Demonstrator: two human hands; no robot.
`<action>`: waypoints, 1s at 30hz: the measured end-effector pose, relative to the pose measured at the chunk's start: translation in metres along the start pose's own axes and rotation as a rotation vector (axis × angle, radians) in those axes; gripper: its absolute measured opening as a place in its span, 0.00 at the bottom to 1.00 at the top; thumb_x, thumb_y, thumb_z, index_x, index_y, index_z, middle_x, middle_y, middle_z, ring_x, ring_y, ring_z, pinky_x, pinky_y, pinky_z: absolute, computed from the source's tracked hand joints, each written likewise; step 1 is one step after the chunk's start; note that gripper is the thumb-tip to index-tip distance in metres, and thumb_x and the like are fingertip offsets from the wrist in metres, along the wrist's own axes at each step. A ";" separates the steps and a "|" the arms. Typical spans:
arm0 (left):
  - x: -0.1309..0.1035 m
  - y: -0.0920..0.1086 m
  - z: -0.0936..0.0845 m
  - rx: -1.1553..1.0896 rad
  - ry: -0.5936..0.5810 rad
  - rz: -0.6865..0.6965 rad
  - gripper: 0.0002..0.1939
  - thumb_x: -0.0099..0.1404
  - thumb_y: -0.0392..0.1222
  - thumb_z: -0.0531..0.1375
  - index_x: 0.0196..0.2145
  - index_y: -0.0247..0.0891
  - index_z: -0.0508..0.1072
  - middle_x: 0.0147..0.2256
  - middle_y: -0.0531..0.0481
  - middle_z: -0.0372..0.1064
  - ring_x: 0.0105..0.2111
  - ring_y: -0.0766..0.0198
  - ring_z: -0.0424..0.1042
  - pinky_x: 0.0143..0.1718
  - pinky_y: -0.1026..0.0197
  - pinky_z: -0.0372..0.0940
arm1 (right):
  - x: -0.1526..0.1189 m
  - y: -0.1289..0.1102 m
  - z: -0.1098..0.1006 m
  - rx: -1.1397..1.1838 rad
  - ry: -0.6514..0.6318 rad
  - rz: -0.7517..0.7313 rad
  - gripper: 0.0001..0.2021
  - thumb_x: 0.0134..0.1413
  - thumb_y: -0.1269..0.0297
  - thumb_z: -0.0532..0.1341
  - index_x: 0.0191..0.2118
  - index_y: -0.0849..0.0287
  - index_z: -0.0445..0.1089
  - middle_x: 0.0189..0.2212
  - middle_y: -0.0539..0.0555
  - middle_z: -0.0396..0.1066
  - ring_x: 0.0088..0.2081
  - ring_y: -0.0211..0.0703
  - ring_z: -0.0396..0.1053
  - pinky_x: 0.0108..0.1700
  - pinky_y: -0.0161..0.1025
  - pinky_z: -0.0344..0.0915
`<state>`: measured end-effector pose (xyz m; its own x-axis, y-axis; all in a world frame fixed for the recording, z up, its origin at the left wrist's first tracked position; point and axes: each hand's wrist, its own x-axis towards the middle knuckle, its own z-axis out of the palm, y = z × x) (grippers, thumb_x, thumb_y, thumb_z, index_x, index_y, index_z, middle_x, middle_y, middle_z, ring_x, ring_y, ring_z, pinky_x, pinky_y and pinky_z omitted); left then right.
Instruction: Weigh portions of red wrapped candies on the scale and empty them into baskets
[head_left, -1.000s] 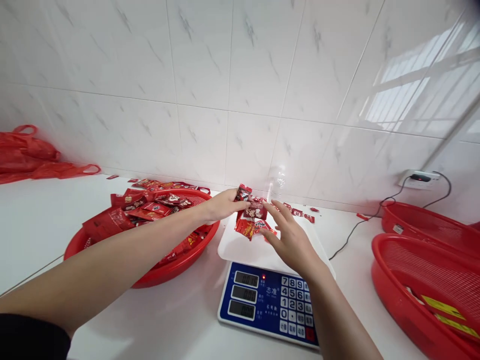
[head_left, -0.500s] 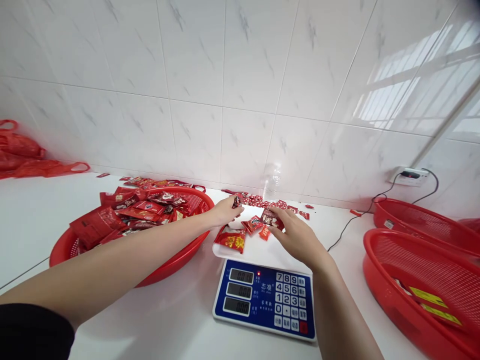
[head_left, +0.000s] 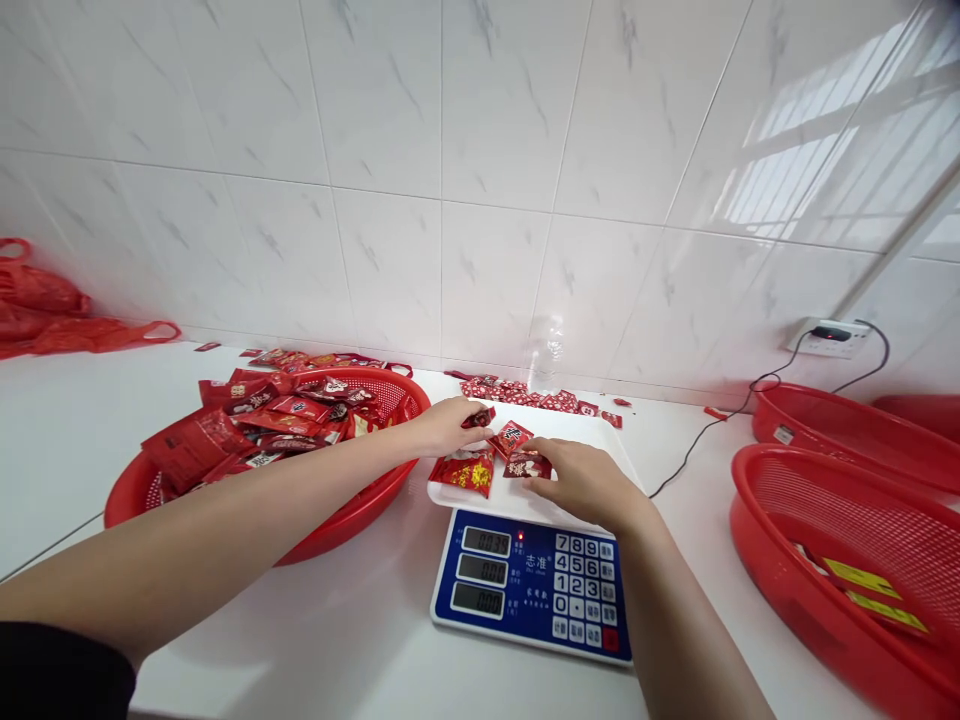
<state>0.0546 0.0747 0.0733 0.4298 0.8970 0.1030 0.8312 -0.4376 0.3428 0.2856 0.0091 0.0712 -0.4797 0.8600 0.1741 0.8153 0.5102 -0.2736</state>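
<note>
My left hand (head_left: pixel 448 425) pinches a small dark red snack packet (head_left: pixel 480 417) above the left side of the white weighing pan (head_left: pixel 592 428). On the pan, my right hand (head_left: pixel 581 475) has its fingers closed on a brownish-red snack packet (head_left: pixel 527 466). A bright red packet with a black-and-white label (head_left: pixel 512 437) lies just behind it, and a larger red packet with yellow print (head_left: pixel 465 474) rests at the pan's left edge. The pan belongs to a digital scale (head_left: pixel 536 590) with a blue keypad panel and lit displays.
To the left, a red plastic basket (head_left: pixel 412 440) is heaped with packets. More small packets (head_left: pixel 517 395) lie along the tiled wall near a clear bottle (head_left: pixel 546 365). Red baskets (head_left: pixel 772 540) stand at right, by a cable (head_left: pixel 694 455) and socket (head_left: pixel 832 338). Red bags (head_left: pixel 45 310) sit far left.
My right hand has come lower and nearer on the pan with the brownish-red packet. My left hand still holds its packet. The top display reading has risen.
</note>
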 end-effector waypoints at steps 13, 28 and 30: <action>-0.018 0.003 -0.006 -0.015 -0.348 0.046 0.51 0.54 0.64 0.59 0.67 0.43 0.42 0.67 0.43 0.40 0.64 0.49 0.47 0.60 0.52 0.50 | 0.003 0.007 0.005 0.029 -0.091 -0.001 0.19 0.53 0.65 0.58 0.51 0.51 0.66 0.43 0.53 0.73 0.43 0.47 0.70 0.41 0.41 0.63; 0.004 0.016 0.021 0.021 -0.223 -0.020 0.52 0.53 0.73 0.52 0.66 0.43 0.41 0.67 0.39 0.34 0.65 0.41 0.40 0.60 0.43 0.47 | 0.012 0.014 0.012 0.010 0.018 0.056 0.20 0.61 0.59 0.54 0.57 0.55 0.62 0.48 0.58 0.71 0.49 0.50 0.68 0.47 0.44 0.63; 0.009 0.021 0.030 0.032 -0.199 0.015 0.50 0.54 0.72 0.51 0.66 0.41 0.44 0.67 0.38 0.37 0.65 0.41 0.40 0.60 0.43 0.46 | 0.011 0.014 0.012 -0.005 -0.011 0.055 0.20 0.61 0.59 0.55 0.57 0.55 0.62 0.47 0.58 0.72 0.48 0.51 0.69 0.46 0.44 0.63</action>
<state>0.0860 0.0715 0.0537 0.5009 0.8618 -0.0798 0.8336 -0.4556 0.3122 0.2874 0.0260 0.0586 -0.4379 0.8867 0.1484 0.8420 0.4624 -0.2778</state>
